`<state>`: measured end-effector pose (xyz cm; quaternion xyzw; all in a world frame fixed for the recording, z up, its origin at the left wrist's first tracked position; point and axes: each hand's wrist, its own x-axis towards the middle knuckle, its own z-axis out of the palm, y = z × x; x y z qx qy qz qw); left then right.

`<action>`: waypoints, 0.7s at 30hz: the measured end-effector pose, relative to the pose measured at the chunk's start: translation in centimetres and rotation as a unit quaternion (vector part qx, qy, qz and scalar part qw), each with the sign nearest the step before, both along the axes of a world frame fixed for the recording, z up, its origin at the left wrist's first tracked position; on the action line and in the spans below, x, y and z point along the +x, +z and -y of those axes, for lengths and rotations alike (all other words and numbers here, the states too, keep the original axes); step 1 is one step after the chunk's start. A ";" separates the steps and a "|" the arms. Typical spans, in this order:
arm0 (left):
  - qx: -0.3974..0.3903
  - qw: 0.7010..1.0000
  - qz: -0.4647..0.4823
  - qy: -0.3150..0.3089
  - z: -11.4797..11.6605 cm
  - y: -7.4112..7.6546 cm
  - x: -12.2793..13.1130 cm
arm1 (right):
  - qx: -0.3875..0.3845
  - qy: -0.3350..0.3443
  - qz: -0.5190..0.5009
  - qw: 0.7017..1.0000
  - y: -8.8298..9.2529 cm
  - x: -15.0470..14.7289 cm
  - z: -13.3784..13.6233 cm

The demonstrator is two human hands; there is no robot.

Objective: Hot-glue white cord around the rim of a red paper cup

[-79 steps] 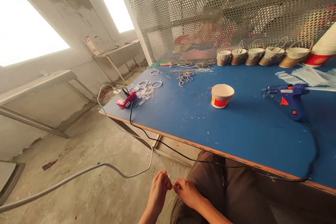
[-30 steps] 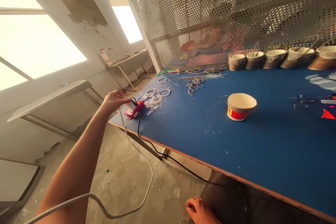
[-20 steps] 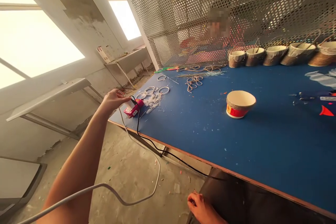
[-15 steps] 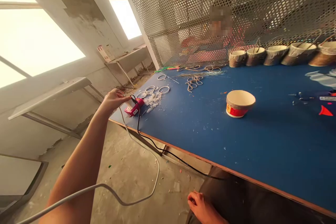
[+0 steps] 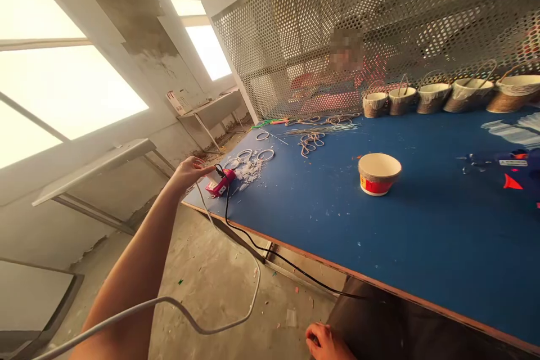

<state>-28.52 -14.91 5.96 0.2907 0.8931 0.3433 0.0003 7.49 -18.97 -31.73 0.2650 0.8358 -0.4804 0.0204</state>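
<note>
At the table's left corner my left hand (image 5: 190, 171) pinches a white plug (image 5: 215, 178) at a red power strip (image 5: 221, 184). The fingers partly cover the plug, and I cannot tell whether it is fully seated. A black plug (image 5: 220, 171) stands beside it in the strip, its black cord (image 5: 270, 250) running along and over the table edge. A white cable (image 5: 202, 202) hangs from near my left hand, loops below the table and crosses in front of my forearm. Down by my lap, my right hand (image 5: 327, 343) is loosely curled, with nothing visible in it.
On the blue table (image 5: 287, 197) stand a paper bowl (image 5: 379, 174) with a red band and a glue gun (image 5: 498, 160). Several twine-wrapped buckets (image 5: 468, 95) line the mesh panel (image 5: 295, 39). White rings (image 5: 265, 155), scraps and cord (image 5: 311, 143) lie near the strip. A person sits behind the mesh.
The view has shifted slightly, so the table contents appear a little lower. My left hand stays at the power strip, holding the white plug. My right hand remains curled near my lap.
</note>
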 end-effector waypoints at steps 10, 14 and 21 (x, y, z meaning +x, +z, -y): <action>0.150 0.983 0.104 0.004 4.5 -0.8 -2.7 | 0.007 0.004 -0.005 1.000 -1.3 -0.2 0.1; 0.177 0.980 0.089 -0.003 5.2 -4.4 -3.4 | 0.013 0.006 -0.007 1.000 -1.5 -0.3 0.2; 0.192 0.978 0.056 -0.060 3.6 -6.9 -3.3 | 0.023 0.007 -0.008 1.000 -1.7 -0.3 0.4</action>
